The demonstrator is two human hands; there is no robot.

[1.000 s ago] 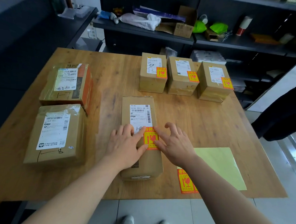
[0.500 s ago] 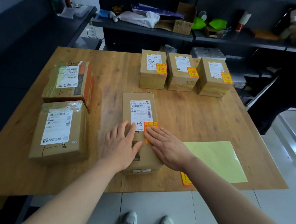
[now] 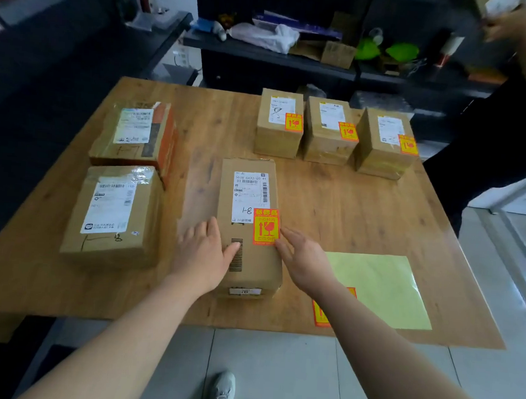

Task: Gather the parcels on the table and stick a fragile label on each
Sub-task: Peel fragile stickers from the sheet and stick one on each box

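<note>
The right forearm hides most of a spare orange label (image 3: 319, 315) near the wooden table's (image 3: 348, 205) front edge. The long cardboard parcel (image 3: 244, 269) lies mid-table, with a glossy orange fragile label (image 3: 266, 227) stuck flat on top beside its white waybill. The left hand (image 3: 203, 256) rests at the parcel's left edge, fingers relaxed, thumb on top. The right hand (image 3: 304, 261) touches its right edge with straight fingers, gripping nothing

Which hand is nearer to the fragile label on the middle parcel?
Right. The right hand touches the parcel's right edge, fingertips at the label's corner. The left hand rests on the parcel's left side, thumb on the barcode below the label.
</note>
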